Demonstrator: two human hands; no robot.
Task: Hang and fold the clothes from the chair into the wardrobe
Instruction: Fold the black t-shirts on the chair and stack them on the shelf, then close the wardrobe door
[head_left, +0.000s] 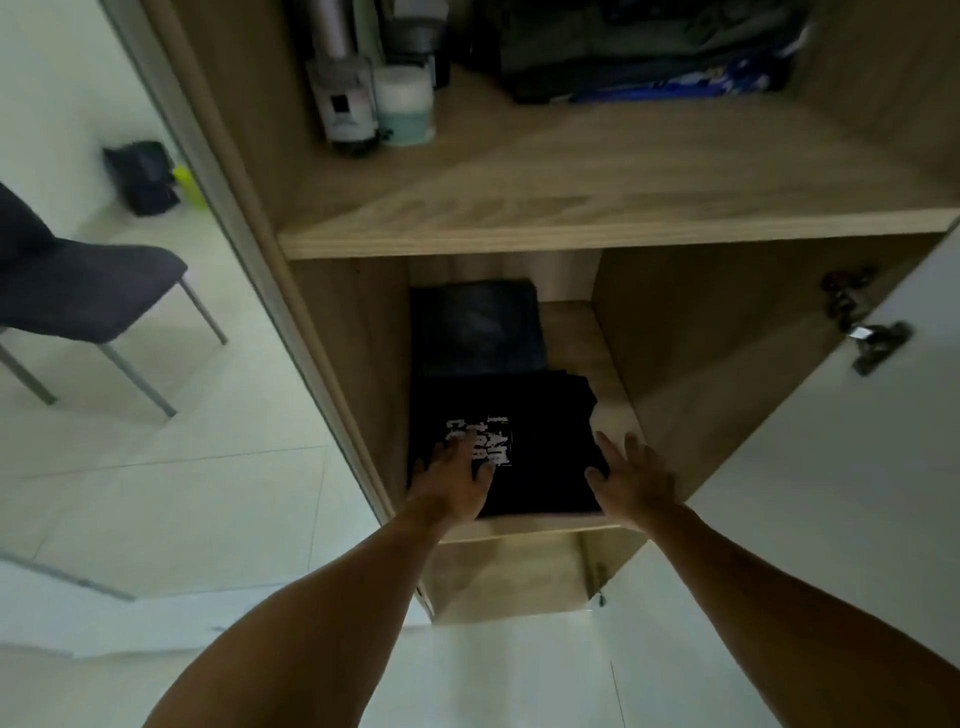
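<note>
**Settling a folded black shirt onto the lower wardrobe shelf**

Lying flat at the front edge of the lower shelf, the folded black T-shirt shows its white print face up. It looks soft, light and limp, so it will likely slump out of its fold if lifted by one corner; the safer hold is flat under or along both side edges, sliding rather than pinching. The left hand rests on the shirt's front-left part with fingers spread and fairly straight, pressing rather than gripping. The right hand lies, fingers extended, against the shirt's right edge, partly on bare shelf, grasping nothing. So the shirt sits between the two hands, under the left palm and beside the right.

Behind it, toward the back of the same shelf, lies a folded dark blue garment, touching the shirt's rear edge. The upper shelf carries bottles and a stack of folded clothes. Off to the left, the dark chair stands on the tiled floor, its seat showing no clothes.
</note>
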